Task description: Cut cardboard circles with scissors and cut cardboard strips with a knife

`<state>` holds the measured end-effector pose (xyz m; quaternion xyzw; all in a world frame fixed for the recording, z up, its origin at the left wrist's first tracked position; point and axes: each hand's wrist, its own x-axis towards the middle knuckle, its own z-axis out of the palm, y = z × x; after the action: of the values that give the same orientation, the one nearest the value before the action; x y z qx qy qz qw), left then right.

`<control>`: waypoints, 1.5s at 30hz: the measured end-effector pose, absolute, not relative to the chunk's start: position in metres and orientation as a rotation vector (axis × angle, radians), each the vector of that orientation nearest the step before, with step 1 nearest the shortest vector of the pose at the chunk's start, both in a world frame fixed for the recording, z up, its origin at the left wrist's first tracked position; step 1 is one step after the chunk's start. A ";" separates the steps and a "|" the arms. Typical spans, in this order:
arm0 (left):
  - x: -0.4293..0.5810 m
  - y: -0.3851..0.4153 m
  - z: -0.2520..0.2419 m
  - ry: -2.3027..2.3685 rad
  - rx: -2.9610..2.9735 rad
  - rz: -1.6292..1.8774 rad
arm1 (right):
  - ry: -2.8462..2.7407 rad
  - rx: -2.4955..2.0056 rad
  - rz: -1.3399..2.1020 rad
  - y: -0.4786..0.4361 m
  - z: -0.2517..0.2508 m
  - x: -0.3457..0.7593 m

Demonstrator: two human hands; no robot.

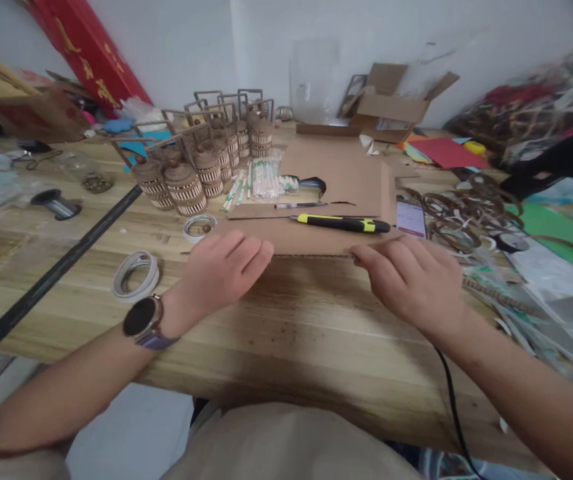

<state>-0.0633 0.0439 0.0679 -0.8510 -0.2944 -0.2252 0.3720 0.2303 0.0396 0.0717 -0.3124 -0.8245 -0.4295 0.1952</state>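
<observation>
A flat piece of brown cardboard [311, 246] lies across the table in front of me. My right hand [411, 277] pinches its front right corner between thumb and fingers. At the front left corner, my left hand [229, 270] is closed with curled fingers on the cardboard edge; its thumb is hidden, and a watch [144, 319] is on that wrist. On the cardboard rests a black and yellow-green pen-shaped tool [344, 223] with a cable. Behind it lie a thin pen [299, 205] and a black-handled tool [311, 183], partly covered.
Several small slatted lantern-like cages [184, 190] stand at the back left. Near my left hand are a pale ring roll [136, 275] and a smaller ring [199, 228]. A phone [410, 220] and brown rings [456, 230] lie to the right. A black cable [450, 387] hangs over the front edge.
</observation>
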 end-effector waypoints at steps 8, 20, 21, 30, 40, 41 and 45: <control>-0.073 0.059 0.097 -0.986 -2.552 -0.545 | -2.447 -0.911 -0.886 0.054 0.097 0.228; -0.092 0.038 0.094 -1.147 -2.437 -0.733 | -2.413 -0.815 -0.946 0.047 0.088 0.234; -0.095 0.032 0.093 -1.247 -2.333 -0.860 | -2.403 -0.802 -0.974 0.046 0.087 0.235; -0.103 -0.005 0.057 -2.924 -1.974 -2.514 | -2.428 -0.608 -1.003 0.027 0.067 0.237; -0.089 -0.019 0.029 -3.060 -1.422 -2.966 | -2.228 -0.877 -0.223 -0.046 0.007 0.236; -0.089 -0.020 0.027 -3.073 -1.448 -2.930 | -2.155 -0.979 0.079 -0.055 0.001 0.230; -0.087 -0.022 0.024 -3.137 -1.547 -2.784 | -1.518 -1.276 1.213 -0.059 -0.004 0.200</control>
<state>-0.0874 -0.0216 0.0236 -0.2725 -0.5525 -0.4903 -0.6165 0.1997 -0.0587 -0.0039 -0.5036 -0.5994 0.4789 0.3971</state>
